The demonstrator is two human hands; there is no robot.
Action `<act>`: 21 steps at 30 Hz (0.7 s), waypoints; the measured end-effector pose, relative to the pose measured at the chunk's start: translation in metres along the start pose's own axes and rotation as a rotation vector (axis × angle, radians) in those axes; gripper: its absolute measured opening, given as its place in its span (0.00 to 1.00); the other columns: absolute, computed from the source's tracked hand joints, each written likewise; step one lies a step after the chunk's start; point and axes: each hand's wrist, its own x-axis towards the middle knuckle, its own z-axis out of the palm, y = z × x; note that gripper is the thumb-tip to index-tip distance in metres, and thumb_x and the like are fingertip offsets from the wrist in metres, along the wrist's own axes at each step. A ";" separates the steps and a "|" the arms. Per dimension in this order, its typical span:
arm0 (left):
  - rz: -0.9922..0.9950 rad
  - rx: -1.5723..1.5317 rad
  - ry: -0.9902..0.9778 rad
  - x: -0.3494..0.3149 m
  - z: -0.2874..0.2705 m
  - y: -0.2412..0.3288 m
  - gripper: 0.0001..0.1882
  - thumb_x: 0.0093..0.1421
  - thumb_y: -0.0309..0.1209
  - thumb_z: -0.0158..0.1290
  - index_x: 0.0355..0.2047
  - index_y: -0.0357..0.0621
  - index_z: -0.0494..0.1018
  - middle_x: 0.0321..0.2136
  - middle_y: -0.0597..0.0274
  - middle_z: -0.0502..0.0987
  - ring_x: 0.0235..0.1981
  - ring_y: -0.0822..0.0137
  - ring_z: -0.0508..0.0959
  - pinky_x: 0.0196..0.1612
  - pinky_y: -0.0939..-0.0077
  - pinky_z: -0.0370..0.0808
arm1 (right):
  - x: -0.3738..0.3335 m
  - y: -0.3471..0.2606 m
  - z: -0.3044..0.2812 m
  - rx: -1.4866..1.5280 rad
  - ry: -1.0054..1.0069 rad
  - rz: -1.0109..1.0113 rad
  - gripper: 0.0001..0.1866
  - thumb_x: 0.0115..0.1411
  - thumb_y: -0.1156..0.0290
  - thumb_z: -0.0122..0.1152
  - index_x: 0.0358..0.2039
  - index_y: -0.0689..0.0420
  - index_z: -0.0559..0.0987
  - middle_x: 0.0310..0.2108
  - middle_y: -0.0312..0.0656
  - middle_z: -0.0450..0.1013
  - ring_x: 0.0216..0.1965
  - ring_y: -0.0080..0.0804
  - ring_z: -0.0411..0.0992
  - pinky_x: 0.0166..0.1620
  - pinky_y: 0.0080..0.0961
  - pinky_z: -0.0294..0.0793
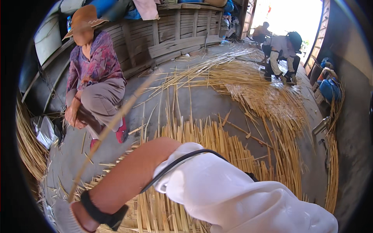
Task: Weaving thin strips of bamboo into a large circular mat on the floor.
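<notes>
A long strip slants up rightward from the gloved hand.

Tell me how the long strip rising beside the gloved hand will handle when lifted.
The long strip is probably fairly stiff, rising nearly straight from beside the gloved hand. Being so slim, it is likely light. Its great length suggests the far end may sway.

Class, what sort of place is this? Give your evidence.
Probably an indoor mat-weaving workspace: a partly woven mat of flat yellow strips, a bundle of thin yellow stalks and a weathered, slatted wooden partition.
</notes>
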 end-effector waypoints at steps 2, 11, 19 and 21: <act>-0.117 0.008 0.014 -0.003 -0.005 -0.020 0.13 0.63 0.35 0.42 0.40 0.36 0.65 0.30 0.60 0.72 0.28 0.64 0.73 0.29 0.73 0.70 | -0.035 -0.006 -0.009 -0.205 0.036 -0.032 0.11 0.46 0.64 0.54 0.14 0.55 0.80 0.16 0.42 0.72 0.19 0.42 0.71 0.24 0.38 0.67; -0.206 0.340 0.094 -0.049 -0.076 -0.105 0.16 0.61 0.29 0.45 0.48 0.35 0.62 0.38 0.56 0.72 0.36 0.62 0.74 0.40 0.78 0.70 | -0.140 -0.043 0.013 -0.047 -0.392 0.244 0.11 0.41 0.61 0.60 0.20 0.56 0.78 0.20 0.48 0.73 0.23 0.42 0.73 0.26 0.39 0.70; -0.139 0.652 0.030 -0.069 -0.112 -0.144 0.20 0.61 0.29 0.45 0.51 0.35 0.61 0.44 0.54 0.71 0.43 0.64 0.73 0.47 0.80 0.69 | -0.134 -0.055 0.016 0.343 -0.539 0.541 0.15 0.47 0.56 0.56 0.26 0.53 0.81 0.24 0.47 0.75 0.26 0.43 0.74 0.30 0.39 0.71; -0.169 0.643 0.025 -0.070 -0.103 -0.153 0.19 0.60 0.29 0.45 0.51 0.35 0.61 0.43 0.55 0.71 0.42 0.65 0.72 0.46 0.79 0.69 | -0.135 -0.061 0.009 0.229 -0.459 0.496 0.13 0.48 0.59 0.56 0.24 0.54 0.81 0.24 0.47 0.75 0.25 0.42 0.73 0.29 0.39 0.71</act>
